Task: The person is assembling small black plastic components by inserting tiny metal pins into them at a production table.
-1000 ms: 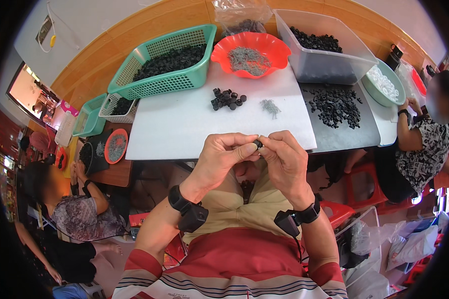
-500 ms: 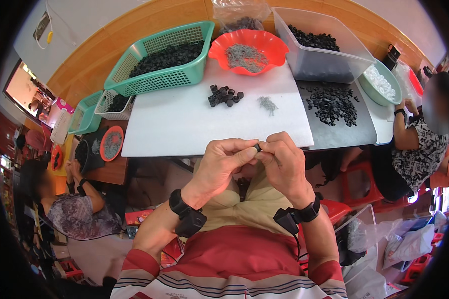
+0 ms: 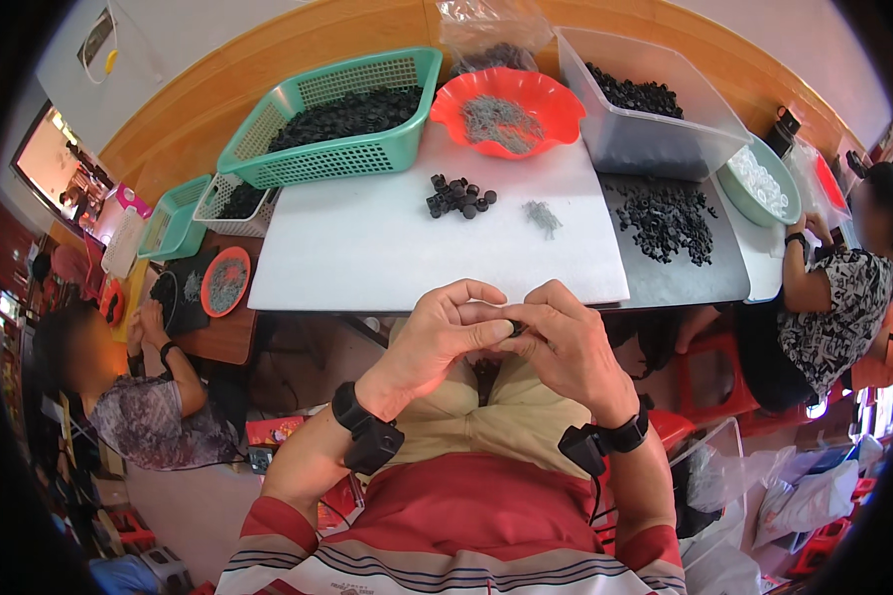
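Note:
Just off the near edge of the white board (image 3: 417, 258), my left hand (image 3: 437, 337) and my right hand (image 3: 577, 347) meet fingertip to fingertip. Pinched between them is a small black round cap-like part (image 3: 515, 328), mostly covered by the fingers. Farther in on the board lie a small heap of black round parts (image 3: 459, 196) and, to its right, a little pile of thin grey pieces (image 3: 543, 218).
Behind stand a green basket (image 3: 367, 159) of black parts, a red scalloped bowl (image 3: 556, 127) of grey pieces and a clear bin (image 3: 655, 149). Loose black pieces (image 3: 665, 220) cover a dark mat at right. Co-workers sit left and right; a green bowl (image 3: 764, 203) holds white rings.
My right fingers have spread and shifted around the small part, and my left fingers have lifted a little. The whole view has moved slightly.

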Action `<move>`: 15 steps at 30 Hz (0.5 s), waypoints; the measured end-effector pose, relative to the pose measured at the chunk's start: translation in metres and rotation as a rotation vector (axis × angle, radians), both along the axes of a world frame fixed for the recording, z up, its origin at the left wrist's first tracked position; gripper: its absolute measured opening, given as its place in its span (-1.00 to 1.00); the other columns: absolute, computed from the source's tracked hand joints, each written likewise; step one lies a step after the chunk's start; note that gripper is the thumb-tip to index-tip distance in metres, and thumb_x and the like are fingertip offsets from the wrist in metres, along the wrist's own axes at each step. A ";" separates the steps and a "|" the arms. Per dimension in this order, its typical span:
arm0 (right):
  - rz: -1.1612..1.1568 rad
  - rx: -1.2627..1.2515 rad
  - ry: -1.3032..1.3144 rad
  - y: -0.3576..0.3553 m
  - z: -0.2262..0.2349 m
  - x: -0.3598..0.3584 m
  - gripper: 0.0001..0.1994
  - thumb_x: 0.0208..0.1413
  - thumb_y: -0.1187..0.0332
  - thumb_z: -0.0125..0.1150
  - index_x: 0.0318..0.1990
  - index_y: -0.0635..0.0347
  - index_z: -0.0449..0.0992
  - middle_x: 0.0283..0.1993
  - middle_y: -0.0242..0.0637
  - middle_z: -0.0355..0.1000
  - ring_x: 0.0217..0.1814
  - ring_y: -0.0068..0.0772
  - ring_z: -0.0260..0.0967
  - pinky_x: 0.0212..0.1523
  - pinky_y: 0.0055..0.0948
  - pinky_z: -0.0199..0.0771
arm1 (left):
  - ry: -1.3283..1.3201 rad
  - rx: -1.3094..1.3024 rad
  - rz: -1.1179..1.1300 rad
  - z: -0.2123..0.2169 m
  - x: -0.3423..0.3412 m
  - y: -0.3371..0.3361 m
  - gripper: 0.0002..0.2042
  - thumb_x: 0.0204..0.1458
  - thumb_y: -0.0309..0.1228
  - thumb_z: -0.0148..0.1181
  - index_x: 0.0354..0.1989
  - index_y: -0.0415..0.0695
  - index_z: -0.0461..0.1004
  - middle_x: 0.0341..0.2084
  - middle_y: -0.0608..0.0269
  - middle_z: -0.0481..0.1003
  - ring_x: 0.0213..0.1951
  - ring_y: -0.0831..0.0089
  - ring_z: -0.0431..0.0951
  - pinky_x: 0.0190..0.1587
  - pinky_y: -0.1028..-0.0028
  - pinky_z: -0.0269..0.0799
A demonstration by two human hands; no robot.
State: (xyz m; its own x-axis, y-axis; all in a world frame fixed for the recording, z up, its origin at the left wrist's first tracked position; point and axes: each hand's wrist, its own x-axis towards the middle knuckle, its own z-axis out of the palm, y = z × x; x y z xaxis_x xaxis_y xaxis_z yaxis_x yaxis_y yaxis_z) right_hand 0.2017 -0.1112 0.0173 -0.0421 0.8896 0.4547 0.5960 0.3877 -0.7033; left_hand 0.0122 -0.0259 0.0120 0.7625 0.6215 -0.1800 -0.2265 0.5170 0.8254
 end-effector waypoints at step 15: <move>-0.003 0.061 -0.024 0.001 0.004 -0.010 -0.72 -0.03 0.44 0.47 -0.10 0.14 0.64 -0.22 -0.29 0.48 -0.39 -0.32 0.54 -0.39 -0.36 0.55 | 0.040 0.121 -0.005 0.003 -0.009 0.004 -0.77 0.15 -0.52 0.35 -0.05 -0.22 0.50 -0.20 0.23 0.62 -0.23 0.57 0.60 -0.17 0.55 0.53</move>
